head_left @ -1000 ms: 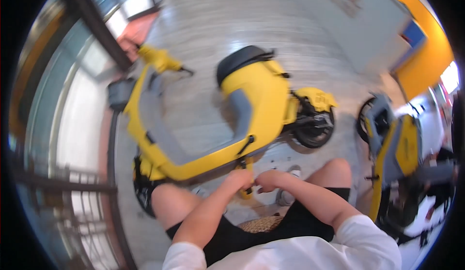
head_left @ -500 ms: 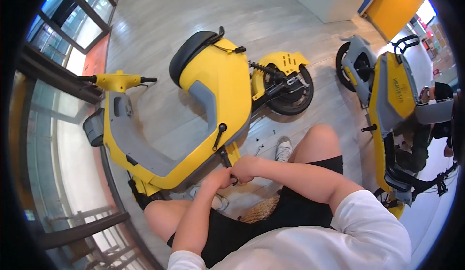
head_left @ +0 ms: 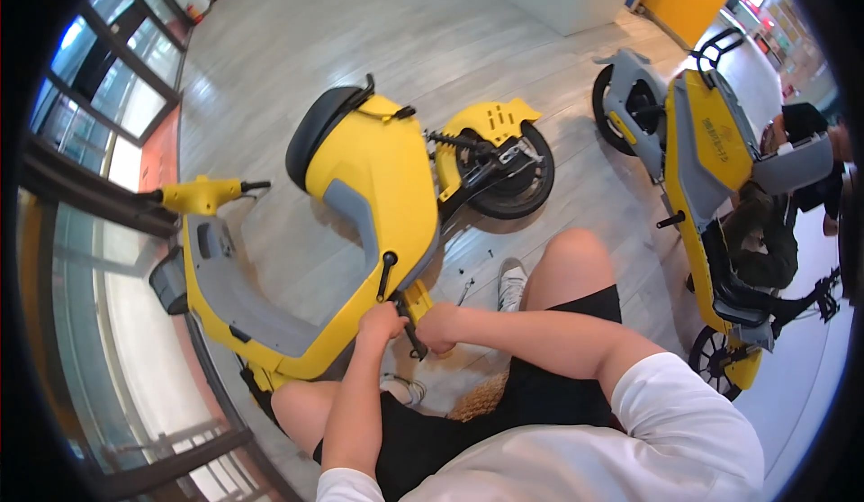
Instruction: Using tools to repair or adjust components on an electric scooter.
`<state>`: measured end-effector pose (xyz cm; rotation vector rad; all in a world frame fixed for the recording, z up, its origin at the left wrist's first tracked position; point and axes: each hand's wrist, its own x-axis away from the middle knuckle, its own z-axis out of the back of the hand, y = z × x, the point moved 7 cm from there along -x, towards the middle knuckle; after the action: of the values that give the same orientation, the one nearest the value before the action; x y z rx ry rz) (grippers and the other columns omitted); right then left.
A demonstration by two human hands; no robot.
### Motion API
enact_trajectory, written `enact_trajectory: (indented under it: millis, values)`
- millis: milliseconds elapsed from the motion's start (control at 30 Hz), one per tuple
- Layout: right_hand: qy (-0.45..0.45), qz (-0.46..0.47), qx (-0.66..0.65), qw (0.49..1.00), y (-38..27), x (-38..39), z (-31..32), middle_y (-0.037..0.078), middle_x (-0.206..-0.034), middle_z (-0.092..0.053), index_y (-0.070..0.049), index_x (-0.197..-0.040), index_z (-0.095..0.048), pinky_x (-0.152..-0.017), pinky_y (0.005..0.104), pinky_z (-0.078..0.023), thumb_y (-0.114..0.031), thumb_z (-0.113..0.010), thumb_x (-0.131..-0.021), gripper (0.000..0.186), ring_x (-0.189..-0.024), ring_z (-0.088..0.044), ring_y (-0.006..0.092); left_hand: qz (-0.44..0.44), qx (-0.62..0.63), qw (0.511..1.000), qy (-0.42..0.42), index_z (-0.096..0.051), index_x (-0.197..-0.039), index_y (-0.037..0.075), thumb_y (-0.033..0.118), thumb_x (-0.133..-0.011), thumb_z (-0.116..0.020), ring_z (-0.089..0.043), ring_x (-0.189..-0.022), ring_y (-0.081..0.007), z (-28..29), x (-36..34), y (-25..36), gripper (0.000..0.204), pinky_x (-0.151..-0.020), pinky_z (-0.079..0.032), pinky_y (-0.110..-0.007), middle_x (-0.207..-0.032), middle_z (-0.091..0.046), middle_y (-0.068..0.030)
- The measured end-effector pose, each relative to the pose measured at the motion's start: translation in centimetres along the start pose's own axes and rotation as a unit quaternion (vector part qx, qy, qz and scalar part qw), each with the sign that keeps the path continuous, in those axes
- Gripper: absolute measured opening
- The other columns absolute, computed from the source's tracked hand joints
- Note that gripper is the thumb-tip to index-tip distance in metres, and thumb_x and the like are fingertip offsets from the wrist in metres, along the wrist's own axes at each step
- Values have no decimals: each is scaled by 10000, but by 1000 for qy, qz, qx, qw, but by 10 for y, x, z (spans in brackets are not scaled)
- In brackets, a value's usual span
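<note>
A yellow electric scooter (head_left: 405, 178) with grey panels lies on its side in front of me. My left hand (head_left: 382, 320) is closed at its lower edge, just below a black pedal crank (head_left: 387, 272); what the fingers hold is hidden. My right hand (head_left: 438, 326) is closed over a flat yellow part (head_left: 417, 298) that sticks out from the scooter's underside, and a bit of yellow shows below the hand. Between the hands a black bar (head_left: 415, 342) slants down toward my lap.
Small screws (head_left: 490, 253) and a thin metal tool (head_left: 465, 291) lie on the floor by my shoe (head_left: 512, 281). At right, a co-worker (head_left: 765, 232) crouches behind a second yellow scooter (head_left: 711, 142). Glass doors (head_left: 117, 295) line the left. I sit on a woven seat (head_left: 478, 399).
My left hand has left the lower end of the black bar and moved up to the scooter's edge. My right hand stays at the yellow part. The view has shifted slightly.
</note>
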<state>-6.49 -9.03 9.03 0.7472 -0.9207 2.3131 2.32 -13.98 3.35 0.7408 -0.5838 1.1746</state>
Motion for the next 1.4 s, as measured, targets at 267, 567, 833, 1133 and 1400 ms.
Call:
enact_trajectory:
  millis: [267, 567, 833, 1133, 1400]
  values:
    - [0, 17, -2, 1000, 4, 24, -10, 135, -933, -704, -21, -901, -717, -716, 427, -530, -190, -622, -757, 242, -876, -675, 315, 114, 110, 964, 214, -332, -1336, -114, 244, -808, -712, -492, -1166, -418, 1, -23, -22, 742, -970, -437, -439, -1267, -457, -292]
    - [61, 21, -20, 998, 7, 62, -2, 114, -899, -707, -42, -887, -725, -695, 422, -533, -187, -653, -727, 227, -852, -679, 302, 123, 155, 930, 309, -481, -1210, -94, 181, -809, -703, -525, -1074, -445, -11, -29, -34, 535, -920, -442, -465, -1185, -497, -299]
    - [73, 34, -23, 996, 2, 63, -7, 111, -884, -708, -42, -862, -729, -655, 428, -535, -131, -645, -678, 221, -834, -686, 299, 148, 121, 925, 329, -618, -871, -81, 145, -768, -731, -625, -854, -441, 16, -29, -32, 272, -755, -478, -501, -830, -643, -277]
    - [102, 29, -45, 993, -6, 74, 3, 121, -908, -711, -48, -887, -733, -668, 419, -532, -122, -677, -666, 240, -859, -690, 296, 106, -110, 920, 362, -520, -1109, -65, 233, -719, -776, -550, -1026, -418, 20, -34, -23, 554, -886, -466, -467, -1071, -576, -270]
    - [85, 44, -33, 995, -15, 74, 5, 113, -917, -713, -61, -894, -733, -680, 426, -532, -131, -713, -654, 251, -867, -692, 290, 134, -15, 955, 263, -609, -1018, -48, 288, -641, -817, -601, -950, -390, 20, -42, -62, 547, -844, -492, -453, -981, -629, -242]
